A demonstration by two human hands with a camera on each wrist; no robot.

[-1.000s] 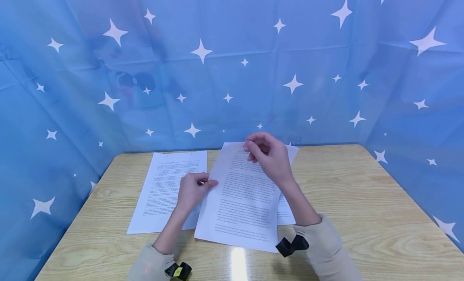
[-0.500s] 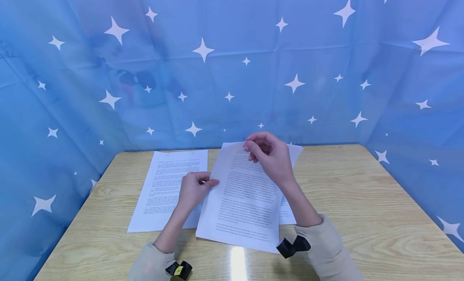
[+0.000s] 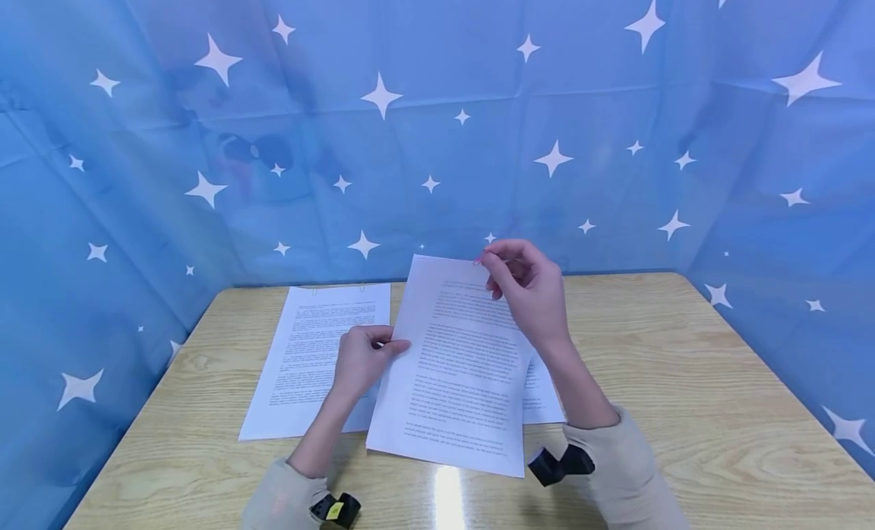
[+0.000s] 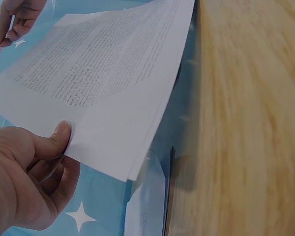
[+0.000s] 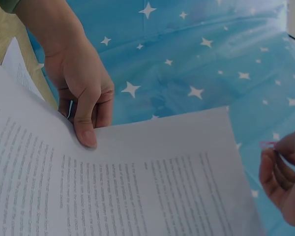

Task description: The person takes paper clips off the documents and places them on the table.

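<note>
My left hand (image 3: 365,359) pinches a small stack of printed sheets (image 3: 451,393) by its left edge, thumb on top. The stack is held tilted above the table. In the right wrist view, my right hand (image 5: 285,182) pinches a small pink paper clip (image 5: 268,144) between thumb and fingertips. That hand stands just off the sheets' top edge, and the clip appears apart from the paper there. In the head view the hand covers the sheets' top right corner. More printed paper (image 3: 540,393) lies on the table, partly hidden beneath the held stack.
A second printed stack (image 3: 301,363) lies flat on the left of the wooden table (image 3: 683,378), with two paper clips (image 3: 362,288) along its top edge. Behind the table hangs a blue curtain (image 3: 437,135) with white stars.
My right hand has moved slightly right and up along the top edge. The top of the held sheets has risen a little. My left hand keeps its grip in nearly the same place.
</note>
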